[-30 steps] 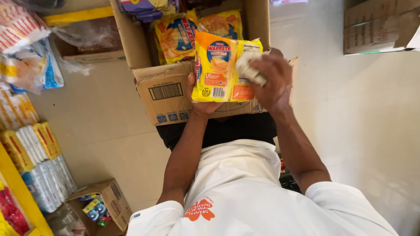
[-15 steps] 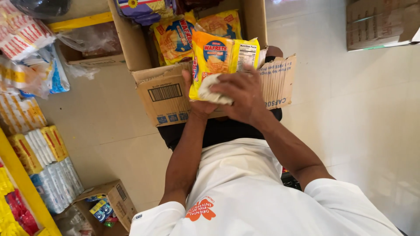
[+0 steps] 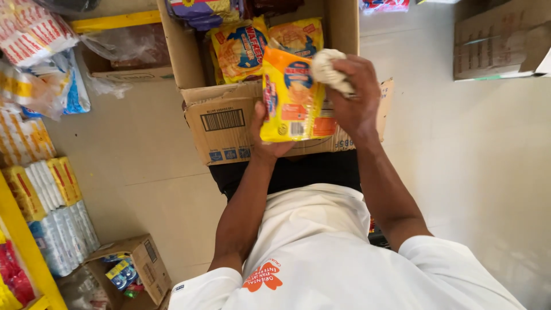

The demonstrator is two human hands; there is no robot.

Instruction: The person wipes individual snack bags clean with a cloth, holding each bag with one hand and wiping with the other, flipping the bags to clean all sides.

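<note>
My left hand (image 3: 268, 143) holds a yellow and orange snack packet (image 3: 290, 97) from below, upright over the front flap of an open cardboard box (image 3: 221, 123). My right hand (image 3: 356, 100) is closed around a crumpled white cloth (image 3: 328, 68) and presses it against the upper right part of the packet. Inside the box lie more yellow snack packets (image 3: 241, 49) and a purple one (image 3: 198, 11) at the back.
A yellow shelf (image 3: 26, 247) on the left carries stacked yellow and white packs (image 3: 51, 189). A small open carton (image 3: 135, 267) with blue items stands on the floor at lower left. Another cardboard box (image 3: 499, 40) lies at the upper right. Bags in clear plastic (image 3: 40, 69) sit at upper left.
My right hand with the cloth has moved from the packet's lower middle up to its top right corner. The packet has tilted slightly and the box now sits closer to centre.
</note>
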